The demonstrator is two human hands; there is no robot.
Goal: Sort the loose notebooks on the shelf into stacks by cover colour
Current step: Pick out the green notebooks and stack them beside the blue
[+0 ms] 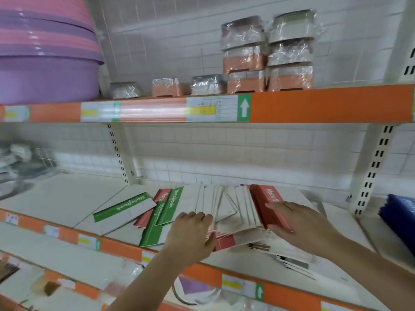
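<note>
With the left hand [190, 230] curled on the fanned notebooks [226, 205] and the right hand [292, 223] flat, fingers straight, on a red cover at three o'clock, the pile — overhanging the white shelf [67, 198] lip — could slide off; tiled shop wall behind.

Two bare forearms come in from the bottom of the frame, no sleeves, no watch, no rings; left hand [190, 232] and right hand [298, 223] ungloved, nails short.
</note>
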